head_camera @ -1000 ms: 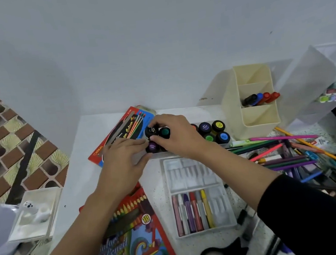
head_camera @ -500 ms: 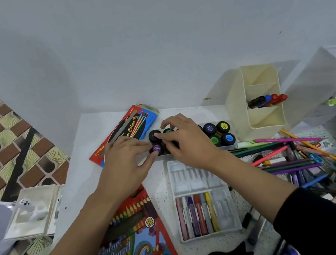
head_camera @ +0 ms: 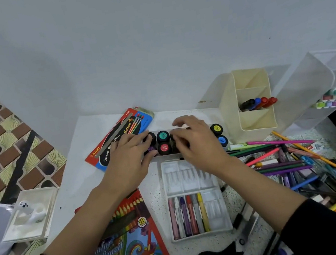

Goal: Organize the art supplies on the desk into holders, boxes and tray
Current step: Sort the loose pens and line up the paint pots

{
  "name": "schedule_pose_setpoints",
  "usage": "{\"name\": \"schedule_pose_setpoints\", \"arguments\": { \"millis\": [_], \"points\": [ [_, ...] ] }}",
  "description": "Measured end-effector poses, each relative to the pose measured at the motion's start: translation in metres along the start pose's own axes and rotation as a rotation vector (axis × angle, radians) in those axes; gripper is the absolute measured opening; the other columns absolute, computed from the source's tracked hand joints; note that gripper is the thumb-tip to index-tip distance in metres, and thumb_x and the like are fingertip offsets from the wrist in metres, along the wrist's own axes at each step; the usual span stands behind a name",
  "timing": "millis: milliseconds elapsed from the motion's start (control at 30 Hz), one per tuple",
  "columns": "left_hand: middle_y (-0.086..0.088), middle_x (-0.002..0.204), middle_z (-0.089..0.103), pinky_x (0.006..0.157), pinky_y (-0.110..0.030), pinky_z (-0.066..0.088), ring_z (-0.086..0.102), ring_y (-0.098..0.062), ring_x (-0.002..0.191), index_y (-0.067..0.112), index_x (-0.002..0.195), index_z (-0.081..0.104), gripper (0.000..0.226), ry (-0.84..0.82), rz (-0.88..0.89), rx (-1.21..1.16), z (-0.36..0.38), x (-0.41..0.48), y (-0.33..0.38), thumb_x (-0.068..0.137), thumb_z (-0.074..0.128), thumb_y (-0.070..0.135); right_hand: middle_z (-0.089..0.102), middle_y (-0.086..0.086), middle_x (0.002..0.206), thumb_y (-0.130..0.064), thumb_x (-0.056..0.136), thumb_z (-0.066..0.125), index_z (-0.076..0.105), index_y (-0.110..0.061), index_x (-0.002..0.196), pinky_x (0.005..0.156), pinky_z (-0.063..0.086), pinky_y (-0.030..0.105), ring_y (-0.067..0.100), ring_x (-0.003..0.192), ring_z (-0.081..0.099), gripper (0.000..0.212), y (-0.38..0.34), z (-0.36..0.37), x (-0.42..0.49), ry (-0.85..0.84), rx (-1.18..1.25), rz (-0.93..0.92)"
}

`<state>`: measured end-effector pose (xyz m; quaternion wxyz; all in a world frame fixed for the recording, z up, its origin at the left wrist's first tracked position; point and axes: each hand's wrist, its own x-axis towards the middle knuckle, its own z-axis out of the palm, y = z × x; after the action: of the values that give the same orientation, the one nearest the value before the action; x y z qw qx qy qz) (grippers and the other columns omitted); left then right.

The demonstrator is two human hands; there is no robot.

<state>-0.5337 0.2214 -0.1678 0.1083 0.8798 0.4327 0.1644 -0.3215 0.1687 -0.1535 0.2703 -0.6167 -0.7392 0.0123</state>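
desk (head_camera: 97, 134) | left hand (head_camera: 128, 159) flat on paint pots (head_camera: 162, 136) | right hand (head_camera: 198, 142) over them, grip unclear

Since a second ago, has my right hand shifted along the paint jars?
Yes. The right hand slid rightward along the paint jars, closer to the cream holder.

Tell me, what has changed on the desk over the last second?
The right hand slid rightward along the row of paint jars, uncovering the teal jar and red jar and covering the middle ones. Whether it grips one is unclear. The left hand stayed at the row's left end, fingertips on the end jars. The crayon tray and marker holder did not move.
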Motion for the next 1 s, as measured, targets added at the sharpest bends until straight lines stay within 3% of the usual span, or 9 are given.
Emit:
{"name": "schedule_pose_setpoints", "arguments": {
  "millis": [67,167,233,333,467,633,833,1000],
  "points": [
    [0.001,0.142,0.059,0.098,-0.052,0.041,0.049,-0.026,0.123,0.014,0.131,0.066,0.046,-0.007,0.009,0.004,0.0,-0.001,-0.002,0.1,0.049,0.045,0.065,0.005,0.109,-0.013,0.091,0.059,0.073,-0.009,0.108,0.086,0.05,0.045,0.024,0.103,0.057,0.023,0.012,-0.011,-0.007,0.061,-0.039,0.086],
    [-0.004,0.139,0.062,0.095,-0.051,0.049,0.054,-0.029,0.115,0.015,0.128,0.069,0.038,0.003,0.073,0.002,0.0,0.0,-0.002,0.101,0.052,0.036,0.061,0.008,0.131,-0.026,0.098,0.059,0.068,-0.014,0.127,0.103,0.046,0.046,0.027,0.124,0.05,0.033,0.026,-0.022,-0.024,-0.087,-0.106,0.177],
    [-0.004,0.134,0.066,0.093,-0.05,0.052,0.056,-0.03,0.114,0.014,0.125,0.071,0.03,0.031,0.117,0.019,0.001,0.001,-0.001,0.097,0.064,0.021,0.05,0.009,0.149,-0.035,0.103,0.051,0.055,-0.016,0.143,0.12,0.029,0.038,0.028,0.14,0.04,0.044,0.03,-0.023,-0.036,-0.183,-0.105,0.152],
    [-0.003,0.131,0.067,0.097,-0.044,0.052,0.057,-0.03,0.118,0.01,0.126,0.07,0.033,0.031,0.141,0.034,0.001,0.002,0.002,0.094,0.068,0.016,0.029,0.005,0.162,-0.035,0.107,0.044,0.037,-0.017,0.153,0.121,0.003,0.029,0.024,0.153,0.019,0.051,0.034,-0.018,-0.041,-0.242,-0.057,0.14],
    [-0.007,0.129,0.068,0.095,-0.04,0.052,0.057,-0.032,0.119,0.005,0.129,0.066,0.036,0.031,0.11,0.04,0.001,0.005,0.002,0.093,0.069,0.009,0.029,0.008,0.162,-0.036,0.106,0.036,0.037,-0.014,0.153,0.123,0.006,0.04,0.027,0.153,0.017,0.053,0.04,-0.007,-0.04,-0.233,-0.049,0.129],
    [-0.002,0.14,0.061,0.099,-0.036,0.047,0.046,-0.029,0.127,0.009,0.137,0.06,0.037,-0.042,0.074,0.069,-0.004,0.014,0.004,0.101,0.057,0.016,0.025,0.009,0.164,-0.029,0.108,0.04,0.035,-0.013,0.154,0.125,0.005,0.044,0.025,0.154,0.013,0.049,0.04,-0.005,-0.033,-0.239,-0.035,0.146],
    [-0.005,0.148,0.053,0.102,-0.042,0.048,0.041,-0.028,0.133,0.01,0.144,0.052,0.042,-0.084,0.059,0.141,-0.006,0.012,0.012,0.105,0.047,0.025,0.019,0.006,0.166,-0.031,0.108,0.041,0.03,-0.017,0.156,0.125,0.002,0.036,0.018,0.155,0.007,0.051,0.036,-0.015,-0.032,-0.273,0.019,0.184],
    [-0.01,0.144,0.057,0.101,-0.044,0.047,0.047,-0.03,0.13,0.014,0.143,0.054,0.045,-0.038,0.128,0.076,-0.002,-0.006,0.034,0.102,0.05,0.034,0.038,0.004,0.158,-0.027,0.104,0.053,0.05,-0.015,0.146,0.122,0.01,0.022,0.012,0.151,0.022,0.044,0.024,-0.025,-0.051,-0.134,0.122,0.227]
  ]
}}
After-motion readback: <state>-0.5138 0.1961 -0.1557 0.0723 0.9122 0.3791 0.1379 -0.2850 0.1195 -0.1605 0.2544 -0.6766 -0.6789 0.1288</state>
